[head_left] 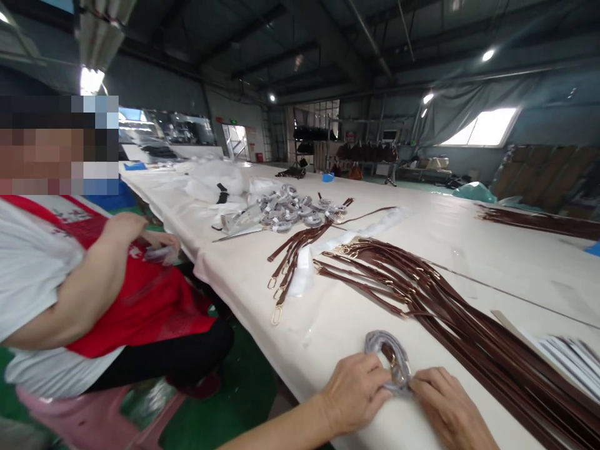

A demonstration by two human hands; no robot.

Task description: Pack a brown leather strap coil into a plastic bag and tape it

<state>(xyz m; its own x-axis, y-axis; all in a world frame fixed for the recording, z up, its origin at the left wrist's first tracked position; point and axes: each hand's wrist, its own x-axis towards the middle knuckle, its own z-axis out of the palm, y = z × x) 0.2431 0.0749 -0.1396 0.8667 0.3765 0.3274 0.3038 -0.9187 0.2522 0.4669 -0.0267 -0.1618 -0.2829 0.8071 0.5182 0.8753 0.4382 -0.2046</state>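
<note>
Head view: left hand [355, 392] and right hand [447, 405] both pinch wrapped strap [391, 362].

A long cream-covered table [469, 250] runs from the lower centre of the frame away toward the upper left. On it, right of centre, lies a big fanned sheaf of brown straps [450, 312] with gold buckles; a smaller bunch of straps [293, 256] with gold clasps lies left of it, partly over a clear plastic sleeve [302, 272]. Behind these, at centre, sits a heap of grey-wrapped coils [293, 212], with crumpled clear bags [215, 181] to its left. More straps [539, 220] lie at the right edge. At lower right is a stack of white sheets [569, 356]. At left, a seated person in a red apron [140, 294] works on a pink stool [94, 415].
</note>
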